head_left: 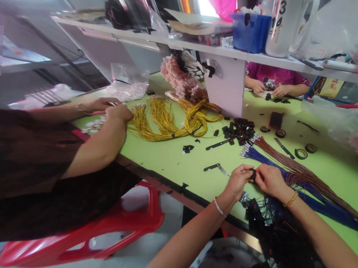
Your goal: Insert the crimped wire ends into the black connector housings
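Note:
Over the green table (165, 161), my left hand (239, 180) pinches a small black connector housing (252, 174) from the left. My right hand (270, 180) closes on the same piece from the right, and the fingertips nearly meet. Just behind the hands lie a bundle of brown wires (286, 161) and a bundle of blue wires (317, 201), both with metal terminals at their left ends. Below my hands, wires with black housings (257, 211) hang over the table's front edge. A pile of black housings (239, 130) lies farther back.
Two knives (217, 144) (211, 167), another blade (284, 148) and black tape rolls (301, 153) lie around. Yellow wire bundles (164, 125) are near a co-worker's arms (105, 141) at left. A red stool (100, 226) stands below. Another person (278, 77) sits opposite, under the shelf (202, 46).

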Demonstrator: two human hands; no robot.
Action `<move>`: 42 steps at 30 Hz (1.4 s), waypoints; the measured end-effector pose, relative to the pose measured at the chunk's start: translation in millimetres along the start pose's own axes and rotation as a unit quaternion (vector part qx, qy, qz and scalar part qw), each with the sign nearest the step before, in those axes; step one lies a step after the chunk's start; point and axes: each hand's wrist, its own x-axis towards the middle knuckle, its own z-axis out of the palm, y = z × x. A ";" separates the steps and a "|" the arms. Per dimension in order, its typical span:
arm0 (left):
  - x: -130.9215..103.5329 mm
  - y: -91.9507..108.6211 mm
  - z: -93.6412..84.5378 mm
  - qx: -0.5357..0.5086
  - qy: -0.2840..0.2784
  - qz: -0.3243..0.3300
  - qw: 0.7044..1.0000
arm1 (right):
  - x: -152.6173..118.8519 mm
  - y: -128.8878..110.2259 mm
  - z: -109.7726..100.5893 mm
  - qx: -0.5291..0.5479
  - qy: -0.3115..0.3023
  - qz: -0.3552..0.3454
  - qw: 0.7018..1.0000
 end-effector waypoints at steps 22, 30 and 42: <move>92.5 71.5 -53.9 0.598 0.119 0.323 0.724 | -8.1 -9.1 9.5 -0.126 -0.139 0.077 0.979; 161.5 82.7 -90.3 0.721 0.078 0.178 0.665 | -8.6 -9.5 15.2 -0.106 -0.127 0.070 0.984; 185.9 85.4 -69.3 0.644 0.088 0.326 0.686 | -7.1 -6.1 25.7 -0.095 -0.106 0.050 0.989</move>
